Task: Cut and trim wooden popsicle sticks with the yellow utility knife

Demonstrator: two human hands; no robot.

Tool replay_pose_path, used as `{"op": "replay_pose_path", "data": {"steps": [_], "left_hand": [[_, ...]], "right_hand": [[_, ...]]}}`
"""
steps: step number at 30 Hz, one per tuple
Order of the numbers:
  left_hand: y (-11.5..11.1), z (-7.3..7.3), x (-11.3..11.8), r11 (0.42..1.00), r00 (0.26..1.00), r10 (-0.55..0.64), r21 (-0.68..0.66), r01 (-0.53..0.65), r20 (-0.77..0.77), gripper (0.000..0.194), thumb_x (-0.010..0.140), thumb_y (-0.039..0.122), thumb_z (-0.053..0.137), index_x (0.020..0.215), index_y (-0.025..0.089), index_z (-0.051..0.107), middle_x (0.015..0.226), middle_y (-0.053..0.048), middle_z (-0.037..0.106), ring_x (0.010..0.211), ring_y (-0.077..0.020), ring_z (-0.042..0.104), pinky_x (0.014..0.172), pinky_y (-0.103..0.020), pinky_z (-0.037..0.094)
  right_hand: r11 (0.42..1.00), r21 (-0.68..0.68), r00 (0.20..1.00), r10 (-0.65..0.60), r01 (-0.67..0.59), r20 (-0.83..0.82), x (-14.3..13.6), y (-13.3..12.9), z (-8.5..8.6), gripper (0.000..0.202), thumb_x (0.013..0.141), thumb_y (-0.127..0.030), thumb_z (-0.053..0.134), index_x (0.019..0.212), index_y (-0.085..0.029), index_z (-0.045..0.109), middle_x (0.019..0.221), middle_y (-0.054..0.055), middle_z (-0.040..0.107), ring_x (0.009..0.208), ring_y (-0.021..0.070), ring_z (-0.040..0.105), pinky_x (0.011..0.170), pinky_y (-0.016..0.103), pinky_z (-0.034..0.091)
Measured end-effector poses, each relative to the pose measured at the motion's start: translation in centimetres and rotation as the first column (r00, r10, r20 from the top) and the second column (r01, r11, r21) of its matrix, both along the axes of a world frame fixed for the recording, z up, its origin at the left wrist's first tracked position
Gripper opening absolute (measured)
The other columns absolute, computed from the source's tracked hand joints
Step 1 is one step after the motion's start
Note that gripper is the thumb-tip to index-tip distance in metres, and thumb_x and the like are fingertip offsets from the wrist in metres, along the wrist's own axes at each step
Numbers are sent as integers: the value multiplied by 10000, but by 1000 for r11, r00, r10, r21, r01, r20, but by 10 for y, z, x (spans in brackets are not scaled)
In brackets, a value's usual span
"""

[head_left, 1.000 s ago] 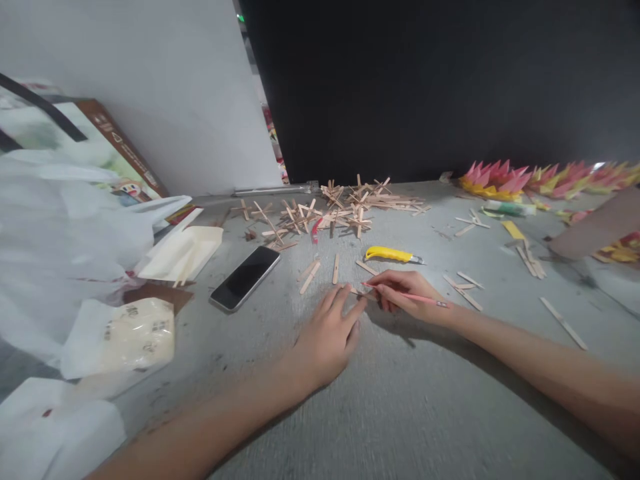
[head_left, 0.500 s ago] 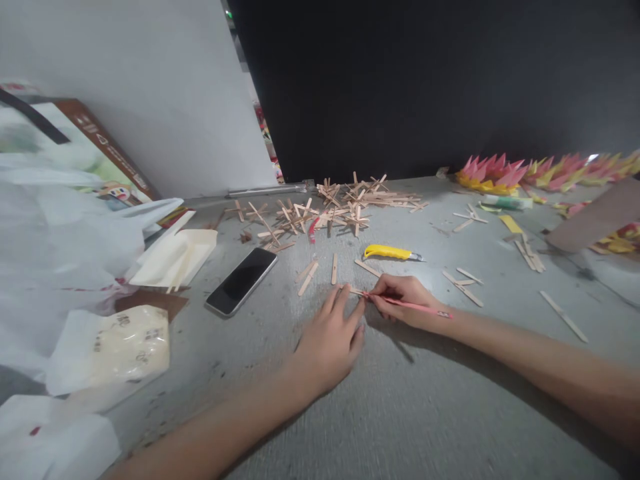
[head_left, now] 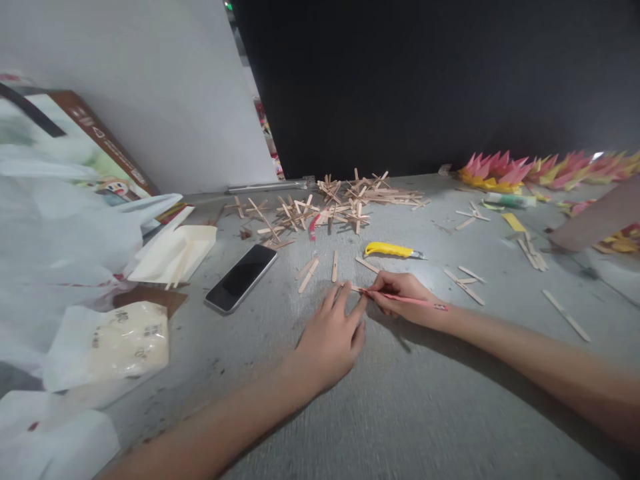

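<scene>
In the middle of the grey table, my right hand (head_left: 403, 297) is closed in a pinch around a thin pink pen (head_left: 413, 300). Its tip meets a wooden craft stick (head_left: 356, 289) lying flat. My left hand (head_left: 333, 333) rests palm down with fingers spread, fingertips on that stick and near the pen tip. Most of the stick is covered by fingers. Just beyond my hands lie a yellow utility knife (head_left: 393, 251) with its blade partly out and several loose sticks, one (head_left: 335, 267) standing lengthwise away from me.
A heap of craft sticks (head_left: 357, 197) lies by the black panel. On the left are a phone (head_left: 241, 279), a white food box (head_left: 200, 240) and plastic bags (head_left: 65, 247). Pink and yellow paper flowers (head_left: 495, 173) and a brownish cylinder (head_left: 595, 213) stand at right.
The pen's rear end has shifted slightly left while my right hand keeps its pinch. My left hand stays on the stick. The whole view has moved a little.
</scene>
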State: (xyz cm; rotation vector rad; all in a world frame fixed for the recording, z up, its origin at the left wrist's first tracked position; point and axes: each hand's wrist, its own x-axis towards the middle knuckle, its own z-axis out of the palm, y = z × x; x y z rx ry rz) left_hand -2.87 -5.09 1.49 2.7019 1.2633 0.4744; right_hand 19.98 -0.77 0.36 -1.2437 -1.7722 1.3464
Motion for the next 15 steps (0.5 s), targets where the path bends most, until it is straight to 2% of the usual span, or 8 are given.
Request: {"op": "replay_pose_path", "data": {"steps": [5, 10, 15], "left_hand": [[1, 0, 1, 1000, 1000, -14, -3, 14, 6, 483, 1009, 249, 522, 1486, 180, 533, 1564, -209, 475, 1501, -395, 389, 1137, -605, 472], [1, 0, 1, 1000, 1000, -7, -16, 7, 21, 489, 998, 240, 538, 1482, 164, 538, 1549, -213, 483, 1501, -391, 388, 1149, -589, 464], [1, 0, 0, 1000, 1000, -8, -7, 9, 4, 475, 1000, 241, 531, 1470, 176, 544, 1555, -195, 477, 1499, -387, 387, 1145, -584, 471]], "right_hand": [[1000, -3, 1000, -4, 4, -5, -1, 1, -2, 331, 949, -532, 637, 885, -209, 608, 565, -38, 597, 439, 100, 522, 415, 202, 406], [998, 51, 999, -37, 36, 29, -1, -1, -4, 343, 955, -540, 630, 870, -209, 600, 559, -38, 601, 417, 95, 511, 406, 205, 392], [999, 46, 1000, -10, 8, 23, 0, -1, -5, 346, 966, -542, 621, 885, -205, 613, 576, -34, 606, 438, 95, 514, 414, 205, 388]]}}
